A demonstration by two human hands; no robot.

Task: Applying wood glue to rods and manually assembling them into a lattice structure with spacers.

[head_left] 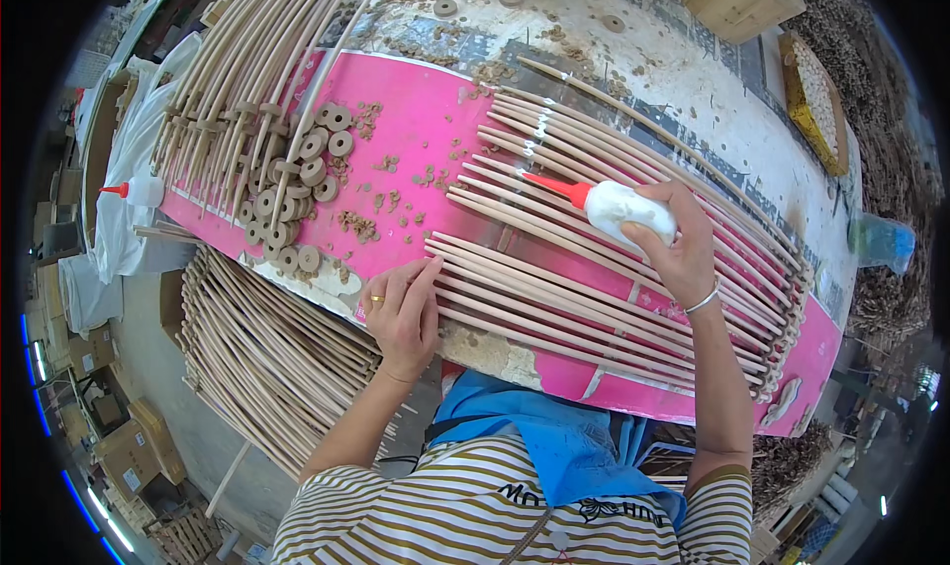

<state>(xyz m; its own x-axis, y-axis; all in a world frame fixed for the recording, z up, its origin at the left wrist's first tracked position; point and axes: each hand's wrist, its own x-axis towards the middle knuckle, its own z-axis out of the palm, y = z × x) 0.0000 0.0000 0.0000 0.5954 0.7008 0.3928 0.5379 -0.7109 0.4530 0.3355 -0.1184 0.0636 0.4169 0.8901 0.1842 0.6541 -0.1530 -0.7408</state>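
Note:
My right hand [683, 238] is wrapped round a white squeeze bottle [625, 212] with a red cone nozzle [556, 188], tilted so its tip points left at the rod ends. White wet-looking marks [537, 138] cross several thin wooden rods [594, 149] farther away. The rods lie side by side in a fanned row on a pink sheet [381, 80]. My left hand [404, 308], with a ring on one finger, rests its fingertips against the left ends of the nearer rods [534, 278]. Its fingers are bent and slightly apart, holding nothing that I can see.
Wooden discs with holes [287, 209] and a bundle of rods carrying discs [247, 100] lie at the left. Another bottle with a red tip [145, 191] stands beyond them. More rods [267, 357] are stacked below the table edge. A yellow box [813, 105] sits at the far right.

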